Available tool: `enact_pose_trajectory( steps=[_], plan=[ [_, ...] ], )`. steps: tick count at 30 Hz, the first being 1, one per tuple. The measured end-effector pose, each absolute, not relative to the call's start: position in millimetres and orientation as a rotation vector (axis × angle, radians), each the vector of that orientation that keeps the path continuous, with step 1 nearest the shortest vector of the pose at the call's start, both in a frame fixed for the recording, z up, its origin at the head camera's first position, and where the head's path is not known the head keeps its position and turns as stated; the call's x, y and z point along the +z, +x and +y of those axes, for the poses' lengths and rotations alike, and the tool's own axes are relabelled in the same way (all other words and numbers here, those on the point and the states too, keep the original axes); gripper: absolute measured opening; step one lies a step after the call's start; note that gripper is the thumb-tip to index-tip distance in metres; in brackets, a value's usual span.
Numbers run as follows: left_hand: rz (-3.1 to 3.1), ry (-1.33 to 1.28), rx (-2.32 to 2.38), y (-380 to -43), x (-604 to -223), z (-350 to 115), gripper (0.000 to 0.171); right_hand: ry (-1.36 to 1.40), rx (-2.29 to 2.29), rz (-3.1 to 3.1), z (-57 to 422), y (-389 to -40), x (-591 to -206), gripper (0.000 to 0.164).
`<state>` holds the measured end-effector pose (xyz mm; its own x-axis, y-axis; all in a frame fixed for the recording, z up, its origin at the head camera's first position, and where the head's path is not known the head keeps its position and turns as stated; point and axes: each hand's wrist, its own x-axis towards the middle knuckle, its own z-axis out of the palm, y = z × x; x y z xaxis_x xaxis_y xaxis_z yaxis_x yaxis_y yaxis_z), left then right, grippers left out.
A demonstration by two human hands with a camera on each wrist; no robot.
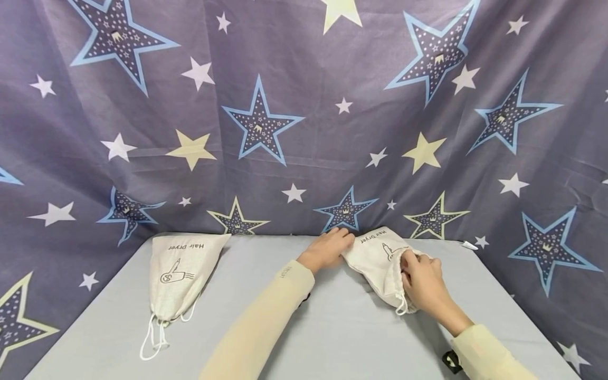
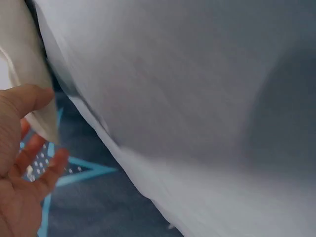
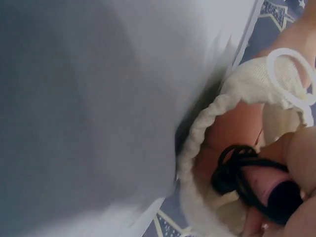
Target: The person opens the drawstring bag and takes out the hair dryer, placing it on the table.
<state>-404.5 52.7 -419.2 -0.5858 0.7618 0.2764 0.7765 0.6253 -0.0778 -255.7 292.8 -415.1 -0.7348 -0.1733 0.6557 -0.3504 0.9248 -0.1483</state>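
Note:
A cream drawstring bag (image 1: 368,259) printed "Hair Dryer" lies toward the right of the table, its gathered mouth facing the person. At its far left corner, my left hand (image 1: 328,249) pinches the cloth between thumb and fingers; the left wrist view shows this bag corner (image 2: 42,116) up close. My right hand (image 1: 424,277) reaches into the mouth. Inside, in the right wrist view, its fingers grip a pink hair dryer (image 3: 264,181) with a black end, only partly visible. A black cord (image 3: 232,168) is bundled against it.
A second "Hair Dryer" drawstring bag (image 1: 173,264) lies at the table's left, white cords (image 1: 151,343) trailing toward the person. The grey-covered table (image 1: 266,295) meets a star-patterned curtain (image 1: 304,137) behind. A small white object (image 1: 469,245) sits at the far right corner.

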Motion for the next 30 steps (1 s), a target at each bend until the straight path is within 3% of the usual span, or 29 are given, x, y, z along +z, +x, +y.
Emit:
enact_pose_trajectory(
  steps=[14,30],
  plan=[
    [-2.164,-1.441,-0.464,-399,-403,10,0.033,0.717,0.410,-2.171,327,-271,-404,0.023],
    [-2.264,-1.291,-0.588,-392,-395,-20,0.026,0.911,0.462,-2.153,347,-286,-391,0.022]
  ],
)
